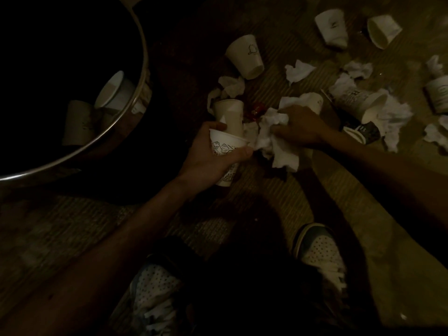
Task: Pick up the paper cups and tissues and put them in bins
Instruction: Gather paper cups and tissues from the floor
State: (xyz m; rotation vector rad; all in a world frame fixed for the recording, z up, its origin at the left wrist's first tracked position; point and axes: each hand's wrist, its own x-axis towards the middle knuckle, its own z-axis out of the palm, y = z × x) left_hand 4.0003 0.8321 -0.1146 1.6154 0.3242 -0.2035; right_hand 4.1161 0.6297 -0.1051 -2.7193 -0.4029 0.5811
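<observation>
Bin on the far left: a big round dark bin with a shiny metal rim (144,73), and a few pale paper cups (114,93) lie inside it. Across to the middle, the left hand (208,158) has its fingers and thumb wrapped round a white paper cup printed with little cupcake drawings (224,146), mouth tipped toward the mess. A plain beige paper cup (229,115) sits right at that mouth, though the dim light hides whether it is nested in or only lying behind. Next over, the right hand (300,127) has its fingers curled into a big crumpled white tissue (274,141), pressed against the printed cup's rim. It looks like a stuffing move, and the smart play would be to hold the cup steady, push the wad deep so nothing trails, then carry the bundle to the bin in one trip. A squeeze too hard would likely buckle the thin wall. Further right, plenty waits on the woven floor: a tipped white cup (244,57), a loose white tissue (299,71), and more of both beyond.
</observation>
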